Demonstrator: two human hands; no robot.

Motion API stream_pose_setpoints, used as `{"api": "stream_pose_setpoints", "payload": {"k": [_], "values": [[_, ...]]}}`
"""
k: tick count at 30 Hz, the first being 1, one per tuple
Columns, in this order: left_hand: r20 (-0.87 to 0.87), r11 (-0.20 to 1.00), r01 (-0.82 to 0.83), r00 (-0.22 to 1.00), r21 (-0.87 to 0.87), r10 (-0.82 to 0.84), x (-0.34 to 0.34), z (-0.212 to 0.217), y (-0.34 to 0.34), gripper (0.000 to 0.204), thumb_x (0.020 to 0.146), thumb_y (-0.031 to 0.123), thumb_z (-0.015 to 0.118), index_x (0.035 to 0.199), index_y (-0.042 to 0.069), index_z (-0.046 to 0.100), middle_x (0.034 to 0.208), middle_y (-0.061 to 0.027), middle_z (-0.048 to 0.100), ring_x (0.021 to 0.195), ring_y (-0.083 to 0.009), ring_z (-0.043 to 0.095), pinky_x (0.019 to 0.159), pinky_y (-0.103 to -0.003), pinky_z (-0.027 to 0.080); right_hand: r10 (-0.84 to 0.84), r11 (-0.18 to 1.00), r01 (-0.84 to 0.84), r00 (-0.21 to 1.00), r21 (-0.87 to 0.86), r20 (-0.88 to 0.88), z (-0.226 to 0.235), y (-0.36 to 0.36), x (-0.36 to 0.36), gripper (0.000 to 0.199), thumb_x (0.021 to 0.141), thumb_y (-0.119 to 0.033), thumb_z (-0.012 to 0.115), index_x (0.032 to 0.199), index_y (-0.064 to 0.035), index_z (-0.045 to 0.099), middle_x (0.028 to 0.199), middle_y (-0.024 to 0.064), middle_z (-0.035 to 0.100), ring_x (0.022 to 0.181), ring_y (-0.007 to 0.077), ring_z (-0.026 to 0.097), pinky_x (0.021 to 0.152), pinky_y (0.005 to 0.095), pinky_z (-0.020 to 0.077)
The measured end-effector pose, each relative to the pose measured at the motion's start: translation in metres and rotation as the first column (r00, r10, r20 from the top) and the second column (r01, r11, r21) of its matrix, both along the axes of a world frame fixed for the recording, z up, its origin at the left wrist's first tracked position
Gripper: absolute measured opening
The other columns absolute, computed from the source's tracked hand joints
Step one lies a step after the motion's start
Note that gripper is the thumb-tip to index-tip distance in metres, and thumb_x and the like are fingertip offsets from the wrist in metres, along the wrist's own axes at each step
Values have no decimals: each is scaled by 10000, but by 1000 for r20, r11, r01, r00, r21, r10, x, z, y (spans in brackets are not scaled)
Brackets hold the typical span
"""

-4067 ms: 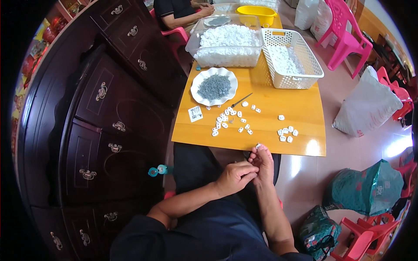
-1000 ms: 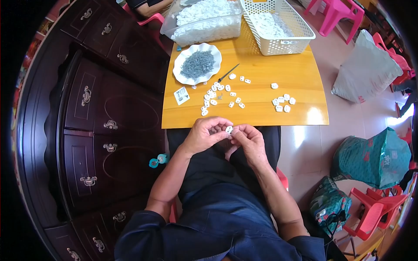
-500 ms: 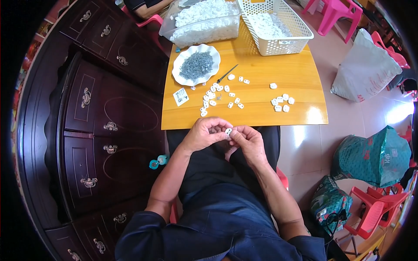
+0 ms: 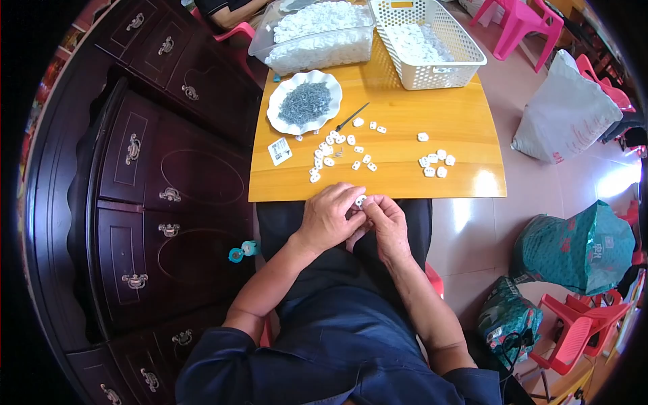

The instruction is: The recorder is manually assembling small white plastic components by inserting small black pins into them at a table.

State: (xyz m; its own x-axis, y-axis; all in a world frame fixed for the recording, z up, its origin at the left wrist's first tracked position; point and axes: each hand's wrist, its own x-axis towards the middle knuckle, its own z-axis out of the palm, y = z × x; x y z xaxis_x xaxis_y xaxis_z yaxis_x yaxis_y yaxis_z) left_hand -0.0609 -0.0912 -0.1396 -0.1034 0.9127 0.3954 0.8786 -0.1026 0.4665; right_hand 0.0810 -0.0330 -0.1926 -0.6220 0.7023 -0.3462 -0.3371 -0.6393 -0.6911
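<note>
Just off the table's near edge, a small white plastic piece with dark holes (image 4: 360,200) is pinched between my two hands. My right hand (image 4: 387,223) has its thumb and forefinger closed on the piece. From the other side my left hand (image 4: 329,216) closes on it with bent fingers, which hide part of it. Nearest on the table is a cluster of similar white pieces (image 4: 329,162), with a few tiny metal screws (image 4: 339,154) beside them. Farther right lies another group of white pieces (image 4: 441,154). A thin dark screwdriver-like tool (image 4: 352,117) rests behind the cluster.
A scalloped white plate (image 4: 276,119) holds many small grey metal screws. Behind stand a clear bin (image 4: 317,63) and a perforated basket (image 4: 442,75), both with white parts. A card (image 4: 279,151) lies at left. Dark cabinets (image 4: 196,175) flank the table; bags (image 4: 574,246) stand right.
My left hand has turned, its back now showing more and its fingers reaching farther over the piece. The white piece has shifted slightly right and up, still between both hands.
</note>
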Motion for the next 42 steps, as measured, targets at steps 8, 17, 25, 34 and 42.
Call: {"api": "stream_pose_setpoints", "payload": {"k": [8, 17, 25, 34, 42], "values": [[11, 1000, 13, 1000, -9, -13, 1, -2, 1, 335, 774, 114, 824, 1077, 35, 706, 944, -113, 714, 842, -289, 720, 722, -369, 582, -3, 993, -2, 999, -119, -41, 0, 3, 1, 156, 1018, -200, 640, 1014, -49, 679, 890, 5, 697, 740, 76, 618, 692, 232, 493], [-10, 992, 68, 998, -102, -69, -4, 6, -1, 326, 780, 140, 822, 1073, 46, 714, 941, -111, 719, 856, -309, 716, 727, -387, 582, 81, 994, -82, 997, -72, -14, -2, 6, 3, 188, 1011, -199, 646, 971, -34, 726, 793, 0, 689, 663, 69, 595, 616, 221, 467], [-1, 995, 91, 996, -39, -91, -3, 3, 2, 204, 838, 148, 737, 1013, 56, 689, 890, -102, 687, 806, -314, 693, 675, -411, 558, -13, 1000, 14, 999, -26, 35, -3, 3, 0, 183, 999, -177, 654, 929, -21, 719, 764, 12, 678, 619, 67, 579, 554, 219, 449], [-1, 994, 105, 994, -33, -105, -2, 0, 6, 174, 857, 143, 726, 1001, 55, 686, 890, -109, 693, 811, -318, 695, 680, -414, 558, -73, 997, 73, 996, -4, 59, -3, 3, 1, 167, 986, -159, 677, 940, -6, 728, 786, 16, 684, 681, 68, 598, 639, 208, 471], [13, 993, 113, 994, -42, -113, -2, -3, 9, 215, 823, 79, 757, 1029, 42, 709, 923, -126, 724, 826, -328, 710, 701, -401, 569, -111, 993, 107, 990, 52, 82, -7, 3, 1, 191, 990, -175, 675, 920, -8, 733, 774, 5, 674, 674, 61, 584, 633, 203, 458]]}}
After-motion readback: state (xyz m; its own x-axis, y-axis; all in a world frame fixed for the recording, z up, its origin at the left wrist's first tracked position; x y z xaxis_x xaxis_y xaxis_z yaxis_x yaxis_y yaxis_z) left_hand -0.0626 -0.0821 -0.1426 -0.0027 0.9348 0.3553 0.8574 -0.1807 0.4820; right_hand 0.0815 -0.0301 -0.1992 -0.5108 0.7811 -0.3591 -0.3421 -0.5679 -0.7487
